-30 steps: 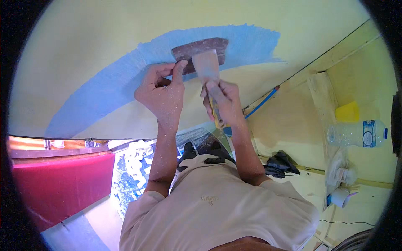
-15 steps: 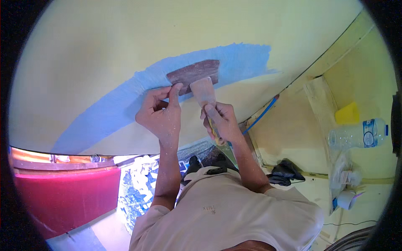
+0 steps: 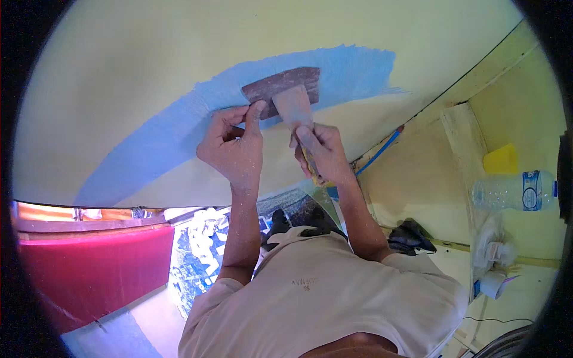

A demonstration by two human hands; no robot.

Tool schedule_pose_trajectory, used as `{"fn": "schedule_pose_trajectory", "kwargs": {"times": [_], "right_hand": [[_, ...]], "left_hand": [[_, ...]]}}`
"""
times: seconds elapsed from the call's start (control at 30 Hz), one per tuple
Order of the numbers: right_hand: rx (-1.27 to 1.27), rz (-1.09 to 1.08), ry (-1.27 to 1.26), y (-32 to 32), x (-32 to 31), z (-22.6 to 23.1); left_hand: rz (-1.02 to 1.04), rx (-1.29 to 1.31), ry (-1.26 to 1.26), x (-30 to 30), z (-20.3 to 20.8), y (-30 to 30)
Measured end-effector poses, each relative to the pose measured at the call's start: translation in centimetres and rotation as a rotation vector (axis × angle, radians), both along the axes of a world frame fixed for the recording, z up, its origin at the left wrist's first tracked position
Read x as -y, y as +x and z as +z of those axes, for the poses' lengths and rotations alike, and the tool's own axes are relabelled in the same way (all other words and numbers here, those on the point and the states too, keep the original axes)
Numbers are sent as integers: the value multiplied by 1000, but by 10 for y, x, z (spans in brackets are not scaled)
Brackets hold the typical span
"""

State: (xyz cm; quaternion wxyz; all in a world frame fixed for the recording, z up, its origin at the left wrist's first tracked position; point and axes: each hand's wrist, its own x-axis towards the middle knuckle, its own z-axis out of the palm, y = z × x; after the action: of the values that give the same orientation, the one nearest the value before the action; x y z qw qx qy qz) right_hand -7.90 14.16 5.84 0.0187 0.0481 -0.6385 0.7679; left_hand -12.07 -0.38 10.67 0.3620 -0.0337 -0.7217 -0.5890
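Note:
A dark brown flat sheet (image 3: 286, 82), its kind not clear, is held over a light blue coat (image 3: 161, 128) on a pale curved surface (image 3: 149, 42). My left hand (image 3: 234, 143) pinches the sheet's lower left edge between thumb and fingertips. In my right hand (image 3: 325, 149) is a putty knife (image 3: 293, 106), gripped by its yellowish handle. The knife's broad blade, smeared pale, lies across the sheet's lower middle part, just right of my left thumb. Whether the sheet touches the coat all along cannot be seen.
Right of me, a clear plastic bottle (image 3: 513, 191) and a yellow cup (image 3: 500, 159) stand by a ledge. A blue stick (image 3: 380, 150) leans near the curved surface's edge. A black bag (image 3: 412, 237) lies below it. On the left is a red panel (image 3: 95, 274).
The whole view has shifted, so surface and hands appear higher. The putty knife's blade sits slightly farther up the brown sheet. Both hands keep their grips.

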Motion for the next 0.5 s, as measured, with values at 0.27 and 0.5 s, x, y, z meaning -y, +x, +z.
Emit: {"fn": "schedule_pose_trajectory", "kwargs": {"times": [0.27, 0.5], "right_hand": [[26, -23, -26, 8, -4, 14], [23, -32, -21, 11, -2, -1]], "left_hand": [[12, -61, 12, -1, -9, 1], [32, -15, -16, -4, -9, -1]]}}
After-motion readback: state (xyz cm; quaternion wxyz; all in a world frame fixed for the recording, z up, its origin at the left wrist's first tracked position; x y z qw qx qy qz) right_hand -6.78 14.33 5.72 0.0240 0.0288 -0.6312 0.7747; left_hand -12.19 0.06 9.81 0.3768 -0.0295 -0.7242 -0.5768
